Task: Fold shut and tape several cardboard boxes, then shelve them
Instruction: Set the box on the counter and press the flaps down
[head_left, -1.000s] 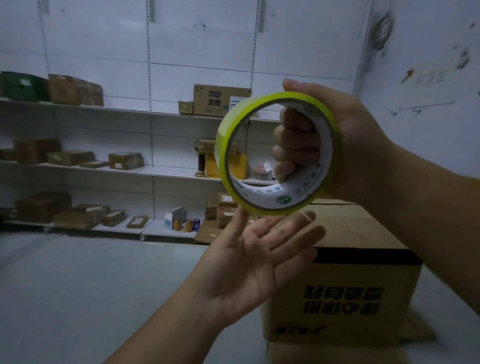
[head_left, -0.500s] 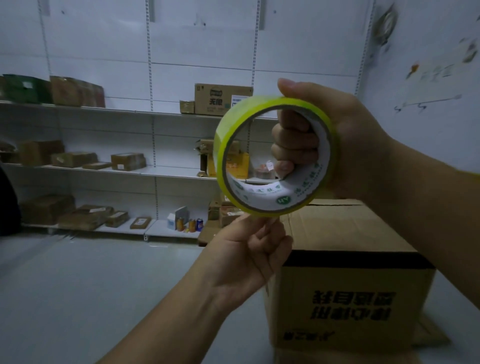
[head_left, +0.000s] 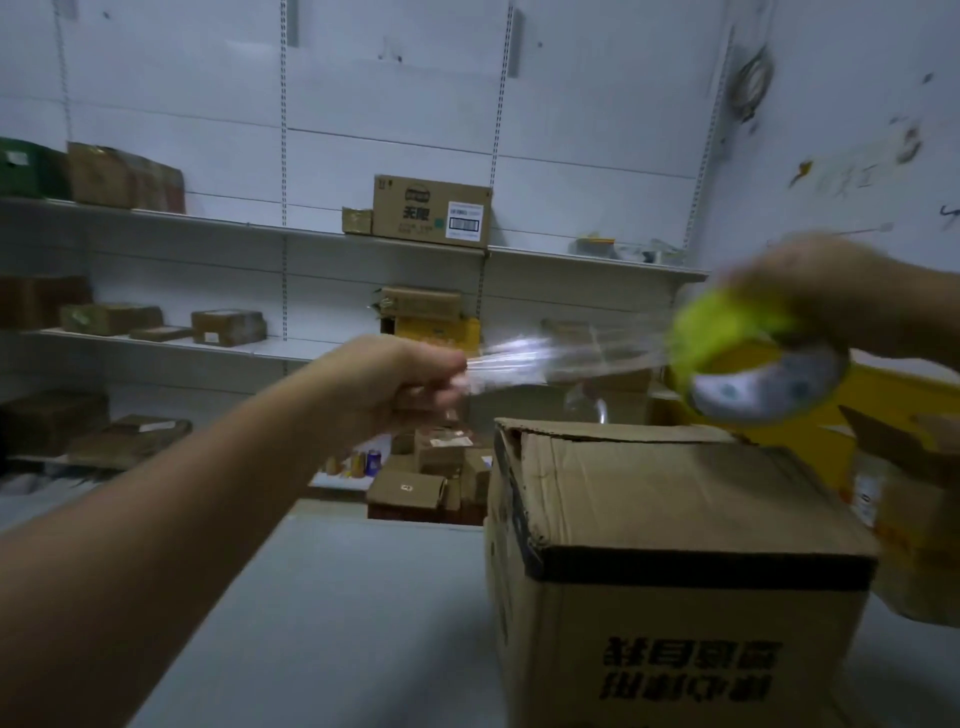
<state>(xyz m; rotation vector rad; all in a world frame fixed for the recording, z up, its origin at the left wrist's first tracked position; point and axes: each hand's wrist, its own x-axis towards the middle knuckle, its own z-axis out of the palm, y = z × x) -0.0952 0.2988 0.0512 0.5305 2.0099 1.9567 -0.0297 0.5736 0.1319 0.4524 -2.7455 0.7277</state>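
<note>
While both are raised above the cardboard box (head_left: 675, 499), the hands are entered thus: left hand (head_left: 405, 382), fingers curled, pinching the free end of a clear tape strip (head_left: 545, 358); right hand (head_left: 815, 296), blurred, gripping the yellow-edged tape roll (head_left: 748, 364). Strip: stretched between them. Box: flaps folded down, standing on the grey surface (head_left: 337, 623), below the roll. Behind: wall shelves (head_left: 208, 223) bearing parcels (head_left: 228, 326).

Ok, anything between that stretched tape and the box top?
Nothing visible. The tape strip spans open air between the left hand and the roll in the right hand, above the box, whose closed top is bare.
</note>
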